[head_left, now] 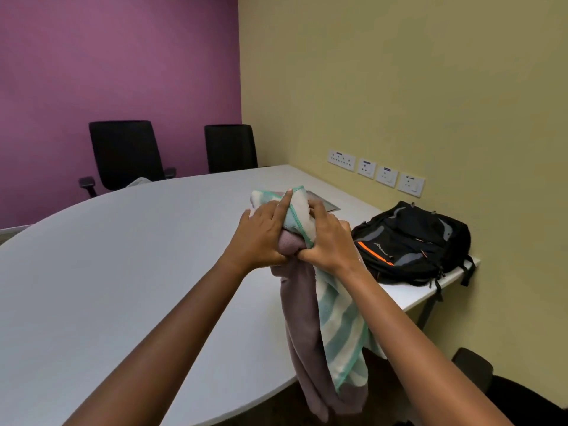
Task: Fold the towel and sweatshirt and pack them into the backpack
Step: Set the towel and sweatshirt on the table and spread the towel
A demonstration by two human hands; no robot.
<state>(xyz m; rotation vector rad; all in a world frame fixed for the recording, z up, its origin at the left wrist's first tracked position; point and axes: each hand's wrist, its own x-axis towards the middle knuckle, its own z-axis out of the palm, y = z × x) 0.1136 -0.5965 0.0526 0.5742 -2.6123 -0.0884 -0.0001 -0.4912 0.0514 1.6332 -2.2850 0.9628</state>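
Both my hands hold a bundle of cloth above the white table [129, 265]. The mauve sweatshirt [302, 342] hangs down from my grip past the table's near edge. The white towel with teal stripes [341, 330] hangs beside it, and its upper end sticks up between my hands. My left hand [261, 238] grips the bundle from the left, its index finger lying along the towel's top. My right hand [329, 238] grips the same bundle from the right. The black backpack [415, 241] with grey and orange trim lies flat on the table to the right, near the wall.
Two black office chairs [126, 152] stand behind the table's far side against the purple wall. Wall sockets [375, 170] line the yellow wall on the right. A grey flap [325, 202] is set in the tabletop behind my hands. A dark chair [473, 367] sits at lower right.
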